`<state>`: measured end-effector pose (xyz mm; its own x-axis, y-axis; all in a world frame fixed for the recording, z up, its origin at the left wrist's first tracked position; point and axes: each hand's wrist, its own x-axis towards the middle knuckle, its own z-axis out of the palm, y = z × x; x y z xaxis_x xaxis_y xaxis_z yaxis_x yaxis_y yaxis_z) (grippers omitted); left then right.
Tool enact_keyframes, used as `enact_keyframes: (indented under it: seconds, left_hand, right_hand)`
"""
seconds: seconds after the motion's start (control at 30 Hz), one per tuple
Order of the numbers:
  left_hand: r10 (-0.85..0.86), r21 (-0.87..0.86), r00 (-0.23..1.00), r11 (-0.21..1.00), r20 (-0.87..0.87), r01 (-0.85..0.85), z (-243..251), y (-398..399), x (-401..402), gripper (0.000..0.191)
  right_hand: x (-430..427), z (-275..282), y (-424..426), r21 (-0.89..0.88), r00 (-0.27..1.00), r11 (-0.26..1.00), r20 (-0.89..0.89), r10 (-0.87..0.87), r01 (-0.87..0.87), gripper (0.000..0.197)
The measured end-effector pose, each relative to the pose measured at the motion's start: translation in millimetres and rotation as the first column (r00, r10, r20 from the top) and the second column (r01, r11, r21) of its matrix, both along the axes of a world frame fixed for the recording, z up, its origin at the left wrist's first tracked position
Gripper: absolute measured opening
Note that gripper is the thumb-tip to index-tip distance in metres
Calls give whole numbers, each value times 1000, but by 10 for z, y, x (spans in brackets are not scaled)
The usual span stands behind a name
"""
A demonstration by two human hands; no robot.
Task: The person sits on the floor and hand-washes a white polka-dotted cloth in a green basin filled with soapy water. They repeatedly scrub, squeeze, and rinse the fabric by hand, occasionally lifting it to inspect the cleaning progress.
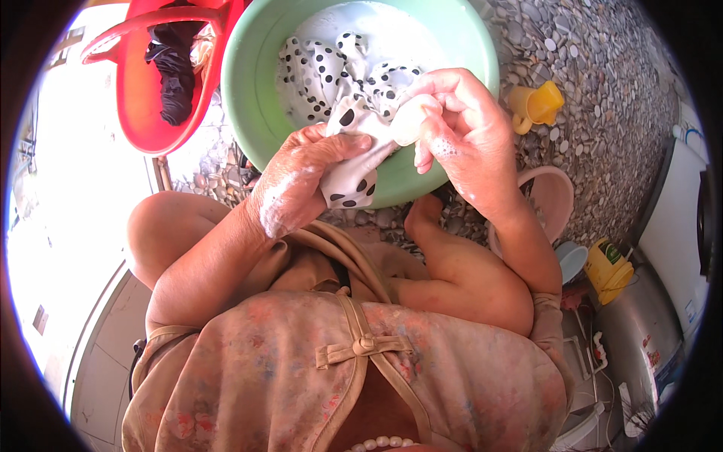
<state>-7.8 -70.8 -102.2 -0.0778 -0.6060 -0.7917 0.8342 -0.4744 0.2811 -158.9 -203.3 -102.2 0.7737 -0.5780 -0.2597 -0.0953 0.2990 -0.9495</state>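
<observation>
A white cloth with black dots [327, 70] lies partly in soapy water [390, 28] inside a green plastic basin [248, 96]. One end of it is lifted over the near rim, and my left hand [299, 175] grips that end, suds on its wrist. To the right, my right hand [469, 130] pinches a pale, whitish bar, apparently soap [415, 118], between thumb and fingers, against or very near the cloth. Foam clings to the base of that thumb.
A red plastic basket [133, 107] with dark clothing [175, 85] stands at the upper left. On the pebble-patterned floor [610, 113] to the right are a yellow jug [536, 104], a pink basin [556, 198], a light blue bowl [571, 261] and a yellow bucket [607, 271].
</observation>
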Motion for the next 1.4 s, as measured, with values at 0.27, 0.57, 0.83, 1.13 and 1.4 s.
enact_keyframes:
  seconds: [0.27,0.57,0.83,1.13,1.4]
  left_hand:
    - [-37,-30,999,999,-2,37,-2,12,-16,22]
    - [-39,-26,999,999,0,39,-22,19,-22,22]
    - [22,31,999,999,23,-23,18,-19,-52,16]
    - [23,44,997,999,69,-26,45,16,-55,19]
    - [45,32,995,998,92,-49,30,-41,-93,20]
  right_hand:
    - [14,23,41,-22,996,1000,-86,7,-9,21]
    - [0,-36,23,-39,996,999,-82,-14,11,18]
    - [-94,-122,-135,-161,993,987,-107,-40,23,20]
    - [-1452,-1378,-1423,-632,677,621,-199,-709,464,8]
    - [-1816,-1808,-1511,-864,445,450,-502,-742,-226,16]
